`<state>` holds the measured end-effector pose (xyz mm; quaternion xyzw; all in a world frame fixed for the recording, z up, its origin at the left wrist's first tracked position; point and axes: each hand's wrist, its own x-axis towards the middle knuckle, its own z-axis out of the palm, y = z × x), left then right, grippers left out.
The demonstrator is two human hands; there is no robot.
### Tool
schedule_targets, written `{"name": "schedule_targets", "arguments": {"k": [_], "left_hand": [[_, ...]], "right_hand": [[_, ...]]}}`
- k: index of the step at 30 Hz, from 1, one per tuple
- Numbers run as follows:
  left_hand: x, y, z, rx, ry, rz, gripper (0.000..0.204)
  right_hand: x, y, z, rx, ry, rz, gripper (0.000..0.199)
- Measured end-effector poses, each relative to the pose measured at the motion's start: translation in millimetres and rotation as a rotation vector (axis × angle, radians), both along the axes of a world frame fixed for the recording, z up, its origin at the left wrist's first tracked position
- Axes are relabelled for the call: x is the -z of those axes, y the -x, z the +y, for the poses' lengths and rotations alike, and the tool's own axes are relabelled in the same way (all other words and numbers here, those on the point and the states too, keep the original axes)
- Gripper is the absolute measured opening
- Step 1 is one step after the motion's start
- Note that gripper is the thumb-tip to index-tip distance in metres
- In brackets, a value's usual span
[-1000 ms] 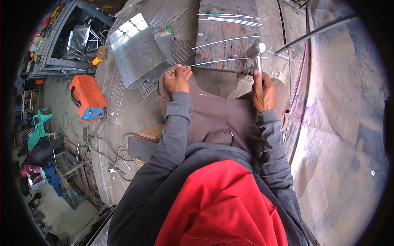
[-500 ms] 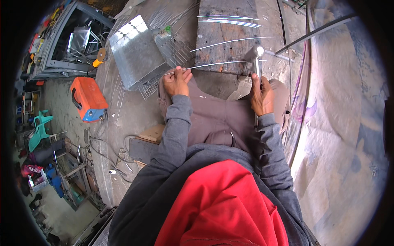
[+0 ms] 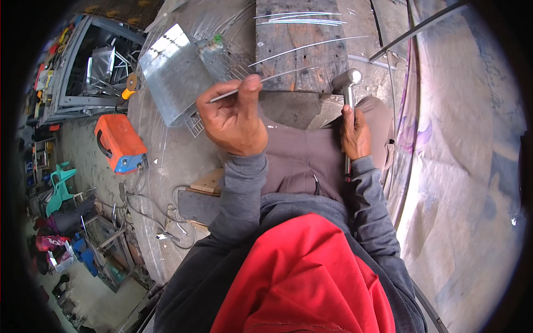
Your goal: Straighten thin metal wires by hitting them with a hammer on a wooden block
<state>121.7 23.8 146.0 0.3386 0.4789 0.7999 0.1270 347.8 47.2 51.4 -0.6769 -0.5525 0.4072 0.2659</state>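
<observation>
Gripping a thin steel rod in my left hand, I have its near end pinched while it runs toward two o'clock across the wooden block. My right hand is clenched on the hammer, head at twelve o'clock. Several straightened-looking rods lie beyond; this one seems unfinished. Since a second ago, my left hand has risen nearer.
</observation>
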Motion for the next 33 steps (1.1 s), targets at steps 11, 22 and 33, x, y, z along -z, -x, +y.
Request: {"name": "schedule_targets", "arguments": {"k": [11, 22, 33], "left_hand": [[-23, -31, 17, 0.107, -0.069, 0.301, 0.033], [72, 35, 27, 0.084, 0.268, -0.292, 0.031], [135, 71, 24, 0.216, 0.465, -0.547, 0.034]], "right_hand": [[-7, 2, -1, -0.01, -0.033, 0.002, 0.052], [-1, 1, -1, 0.002, -0.021, 0.059, 0.052], [-22, 11, 16, 0.01, -0.007, 0.098, 0.055]]}}
